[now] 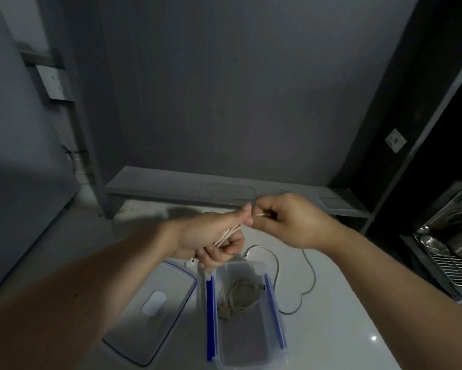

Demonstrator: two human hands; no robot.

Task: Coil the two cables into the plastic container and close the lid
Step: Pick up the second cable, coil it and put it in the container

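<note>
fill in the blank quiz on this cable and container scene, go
1. The lid lies on the table, ___ of the container.
2. The container is ___ and holds one coiled cable.
3. The left hand grips loops of a second cable, coloured ___, while the right hand pinches its strand.

Missing words: left; open; white

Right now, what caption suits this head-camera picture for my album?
The left hand holds looped white cable, right hand pinches its strand, by the open container holding one coiled cable; lid lies beside.
</note>
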